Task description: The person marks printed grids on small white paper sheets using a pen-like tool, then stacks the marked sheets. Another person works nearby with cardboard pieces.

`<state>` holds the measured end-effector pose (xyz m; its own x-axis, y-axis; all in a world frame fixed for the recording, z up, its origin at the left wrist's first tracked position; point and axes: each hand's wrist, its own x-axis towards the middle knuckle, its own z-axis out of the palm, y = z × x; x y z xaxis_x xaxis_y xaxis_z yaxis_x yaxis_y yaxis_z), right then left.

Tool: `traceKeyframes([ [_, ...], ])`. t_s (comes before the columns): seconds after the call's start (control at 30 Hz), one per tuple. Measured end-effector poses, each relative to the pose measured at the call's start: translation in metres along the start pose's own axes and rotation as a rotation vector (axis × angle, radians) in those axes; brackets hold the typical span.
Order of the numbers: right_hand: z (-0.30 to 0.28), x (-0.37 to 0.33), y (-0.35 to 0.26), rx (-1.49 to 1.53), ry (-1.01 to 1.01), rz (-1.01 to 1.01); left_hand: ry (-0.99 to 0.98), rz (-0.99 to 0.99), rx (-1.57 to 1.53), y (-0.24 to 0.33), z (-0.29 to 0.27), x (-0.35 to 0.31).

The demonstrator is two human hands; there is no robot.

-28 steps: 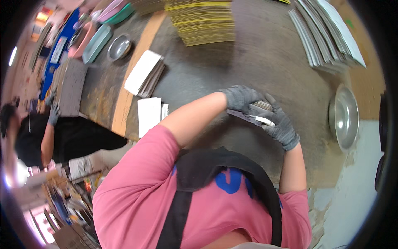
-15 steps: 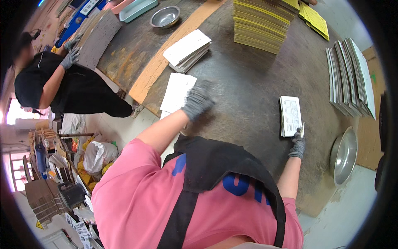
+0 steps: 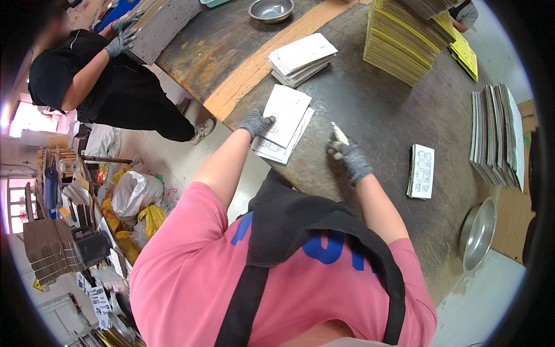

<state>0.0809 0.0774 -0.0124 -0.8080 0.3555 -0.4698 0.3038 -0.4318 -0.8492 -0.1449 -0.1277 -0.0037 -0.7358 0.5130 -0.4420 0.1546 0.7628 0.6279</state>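
Left hand, gloved: closed on left edge of the printed white sheets, thumb on top; sheets lie at the near edge of the desk. Right hand, gloved: fingers curled round a slim white tool, tip pointing away, apart from the sheets. Small printed stack flat to its right. Beyond: white pile, then tall yellow-edged stack, metal bowl far left.

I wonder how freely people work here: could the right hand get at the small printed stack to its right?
Probably yes: nothing visible blocks the right hand from the small printed stack, though that hand holds a white tool.
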Motion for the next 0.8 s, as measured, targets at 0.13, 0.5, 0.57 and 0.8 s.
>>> traceKeyframes([
  [0.13, 0.033, 0.014, 0.016, 0.144, -0.042, 0.104, -0.026, 0.07, -0.064, 0.03, 0.024, -0.031],
  [0.5, -0.003, -0.018, 0.022, -0.53, 0.435, -0.202, -0.115, 0.355, 0.005, 0.069, 0.091, -0.049],
  [0.57, -0.004, -0.022, 0.022, -0.516, 0.477, -0.175, -0.107, 0.392, 0.024, 0.069, 0.097, -0.048],
  [0.8, -0.01, -0.024, 0.022, -0.393, 0.481, -0.15, -0.174, 0.376, -0.021, 0.073, 0.096, -0.052],
])
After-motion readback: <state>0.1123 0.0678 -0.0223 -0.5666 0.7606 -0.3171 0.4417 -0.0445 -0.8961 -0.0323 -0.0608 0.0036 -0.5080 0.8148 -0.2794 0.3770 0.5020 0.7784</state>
